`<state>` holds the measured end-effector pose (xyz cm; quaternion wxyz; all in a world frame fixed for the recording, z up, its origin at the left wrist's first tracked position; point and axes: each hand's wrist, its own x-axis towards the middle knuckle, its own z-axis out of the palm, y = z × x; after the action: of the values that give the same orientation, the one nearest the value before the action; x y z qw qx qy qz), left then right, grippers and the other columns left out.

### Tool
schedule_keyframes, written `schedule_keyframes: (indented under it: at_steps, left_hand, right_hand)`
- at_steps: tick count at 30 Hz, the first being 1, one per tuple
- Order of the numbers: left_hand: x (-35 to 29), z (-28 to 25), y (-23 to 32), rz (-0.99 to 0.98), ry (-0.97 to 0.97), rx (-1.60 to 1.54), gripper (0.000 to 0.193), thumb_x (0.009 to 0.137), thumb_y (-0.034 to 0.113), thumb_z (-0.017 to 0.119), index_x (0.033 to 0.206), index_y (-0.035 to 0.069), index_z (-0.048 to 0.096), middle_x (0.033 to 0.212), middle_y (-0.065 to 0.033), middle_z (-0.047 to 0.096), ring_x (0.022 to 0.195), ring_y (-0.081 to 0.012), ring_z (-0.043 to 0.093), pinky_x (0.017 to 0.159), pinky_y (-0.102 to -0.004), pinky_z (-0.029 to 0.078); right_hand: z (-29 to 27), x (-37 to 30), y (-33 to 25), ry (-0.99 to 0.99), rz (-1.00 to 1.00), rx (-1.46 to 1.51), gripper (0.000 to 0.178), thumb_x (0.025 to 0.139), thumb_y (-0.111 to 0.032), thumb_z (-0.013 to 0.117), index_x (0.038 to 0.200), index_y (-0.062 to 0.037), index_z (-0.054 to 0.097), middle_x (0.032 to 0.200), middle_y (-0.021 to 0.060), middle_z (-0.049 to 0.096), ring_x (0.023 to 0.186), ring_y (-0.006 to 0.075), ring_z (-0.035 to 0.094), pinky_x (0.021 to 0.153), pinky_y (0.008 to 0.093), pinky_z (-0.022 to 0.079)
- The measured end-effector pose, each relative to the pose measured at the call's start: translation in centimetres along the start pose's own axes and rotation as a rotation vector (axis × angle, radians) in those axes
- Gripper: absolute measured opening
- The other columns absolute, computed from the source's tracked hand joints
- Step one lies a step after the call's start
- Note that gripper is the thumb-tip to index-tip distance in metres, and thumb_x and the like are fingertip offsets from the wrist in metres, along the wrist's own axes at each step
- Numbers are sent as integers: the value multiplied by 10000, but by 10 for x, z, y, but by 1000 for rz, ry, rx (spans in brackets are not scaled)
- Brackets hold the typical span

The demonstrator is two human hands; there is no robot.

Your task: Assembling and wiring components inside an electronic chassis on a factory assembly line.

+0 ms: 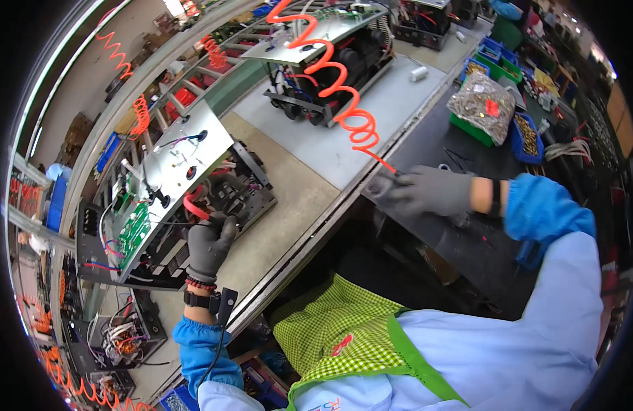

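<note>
My left hand [210,248], in a grey glove, is closed at the open side of a welding-machine-like unit [251,195]. Its fingertips are beside a thick red cable [193,205]; what they grip is hidden. The unit's silver panel [186,154] leans outward, with a green circuit board [133,233] near its lower end. My right hand [429,192], also gloved, is closed at the edge of the dark side table around a blurred grey tool [379,186]. An orange coiled hose [357,120] comes down from above to this hand.
A second unit [337,68] with a raised panel stands farther along the bench [289,168]. On the dark table [460,240] lie a bag of small parts [482,103] and a blue bin of brass-coloured pieces [527,137]. More wired units [121,335] are at the lower left.
</note>
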<state>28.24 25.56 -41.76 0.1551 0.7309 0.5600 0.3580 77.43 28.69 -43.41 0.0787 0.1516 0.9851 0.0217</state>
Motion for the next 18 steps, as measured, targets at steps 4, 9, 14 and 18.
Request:
schedule_keyframes:
  at_steps: [4, 9, 14, 18]
  left_hand:
    - [0, -6, -2, -1, -9, 51, 162, 898, 149, 669, 798, 22, 675, 595, -92, 627, 514, -172, 590, 526, -313, 450]
    - [3, -5, 14, -12, -73, 184, 179, 913, 176, 636, 839, 29, 703, 636, -136, 637, 563, -255, 632, 565, -354, 482]
    - [5, 0, 2, 9, -52, 193, 215, 922, 215, 622, 812, 38, 677, 661, -149, 648, 601, -294, 649, 574, -373, 485]
    - [3, -5, 11, 32, -31, 240, 214, 933, 230, 606, 851, 43, 672, 670, -148, 647, 619, -314, 650, 584, -378, 490]
  right_hand:
    - [14, -66, 2, -189, -27, -72, 278, 796, -224, 639, 1061, -307, 665, 1451, 68, 428, 1346, 386, 378, 1061, 539, 362]
    - [40, -39, 36, -124, -284, -90, 208, 804, -233, 627, 991, -304, 682, 1417, 83, 474, 1382, 386, 343, 1136, 582, 275]
    - [-16, -12, 52, 112, -176, -142, 252, 723, -212, 707, 962, -274, 657, 1234, 94, 544, 1351, 354, 409, 1145, 582, 252]
    - [-79, 17, 31, 420, 105, 1, 337, 663, -270, 763, 978, -224, 650, 989, 93, 574, 1078, 334, 593, 1034, 553, 360]
